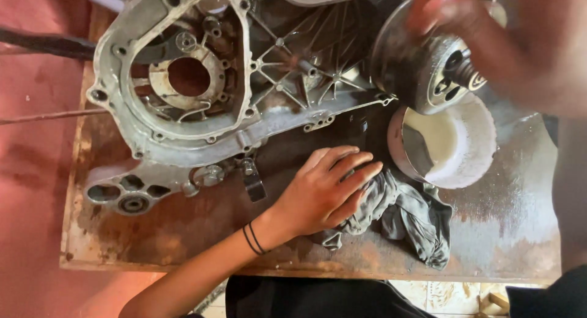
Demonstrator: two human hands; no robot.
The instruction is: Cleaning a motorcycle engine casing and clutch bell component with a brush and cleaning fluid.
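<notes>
Across the lower middle of the frame, the left hand (327, 192) lies flat on a rusty metal-topped bench (507, 232), fingers stretched out and only slightly spread, palm pressing down on one end of a crumpled grey rag (400, 217); it closes around nothing, it simply rests on the cloth. At the upper right, the right hand (489, 36) is blurred and close to the camera, curled over the top of a round drum-shaped metal part (428, 67) with holes in its face and a short hub sticking out; how tightly the fingers wrap it I cannot tell, though it looks carried by that hand. Just below the drum, at right of centre, stands a white bowl (471, 140) holding pale liquid, its rim touching the rag's far end. Filling the upper left and centre is a large grey cast engine casing (183, 92) with a round opening and ribbed webbing, lying open-side up. A dark rod (43, 43) runs off the left edge.

As a judgement: the drum hangs partly over the bowl, so a loosened grip on an oily surface could drop it onto the rim, tipping liquid over the bench and soaking the rag. Swung left, it could knock the casing's thin edge. The rag, trapped under the palm, could drag the bowl if pulled
</notes>
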